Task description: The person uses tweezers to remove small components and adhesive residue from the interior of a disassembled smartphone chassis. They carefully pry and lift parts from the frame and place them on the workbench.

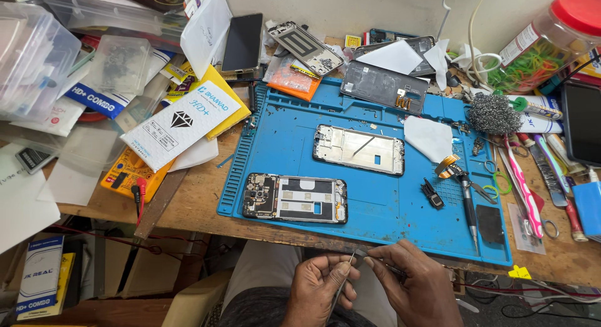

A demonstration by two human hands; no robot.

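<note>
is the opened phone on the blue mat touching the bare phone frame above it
Apart. The head view shows a strip of blue mat between the opened phone and the phone frame.

Cluttered phone-repair worktop [194, 208] with a blue silicone mat [388, 208] at its centre.

On the mat lie an opened phone with exposed board [294, 198], a bare metal phone frame [359, 150], a dark back cover [383, 86] and a white cloth piece [429, 138]. A screwdriver [469, 208] rests at the mat's right side, near a steel wool ball [494, 113]. A red-lidded jar of coloured bands [544, 42] stands at the far right. A yellow multimeter [128, 173] and clear plastic boxes [34, 54] occupy the left.
</note>
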